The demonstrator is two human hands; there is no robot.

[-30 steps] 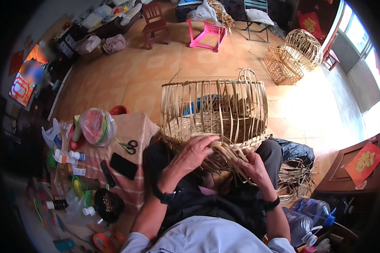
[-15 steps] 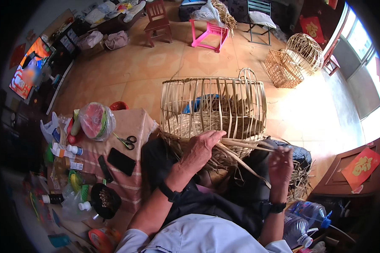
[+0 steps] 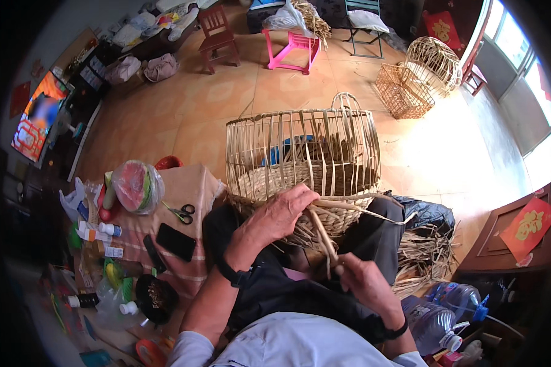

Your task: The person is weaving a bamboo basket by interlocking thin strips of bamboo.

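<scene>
A half-woven basket point(image 3: 303, 147) rests on my lap, its lower wall of braided dry plant strands and its upper part an open cage of upright strips. My left hand point(image 3: 277, 214) is closed at the near edge of the weave, pinching strands against it. From there a dry strand point(image 3: 324, 237) runs down toward me, and my right hand point(image 3: 362, 278) grips its lower end. Another loose strand point(image 3: 373, 213) sticks out to the right across my knee. Inside the basket, something blue point(image 3: 288, 150) shows through the strips.
A cloth-covered table point(image 3: 183, 254) at my left holds scissors point(image 3: 180, 212), a black phone point(image 3: 176, 241) and wrapped watermelon point(image 3: 134, 186). Loose dry strands point(image 3: 425, 257) and plastic bottles point(image 3: 431, 324) lie at my right. Beyond are a pink stool point(image 3: 291, 52) and wicker frames point(image 3: 404, 92).
My right hand has moved down and to the left, drawing a strand toward my lap. My left hand stays at the weave. The whole view has shifted slightly.
</scene>
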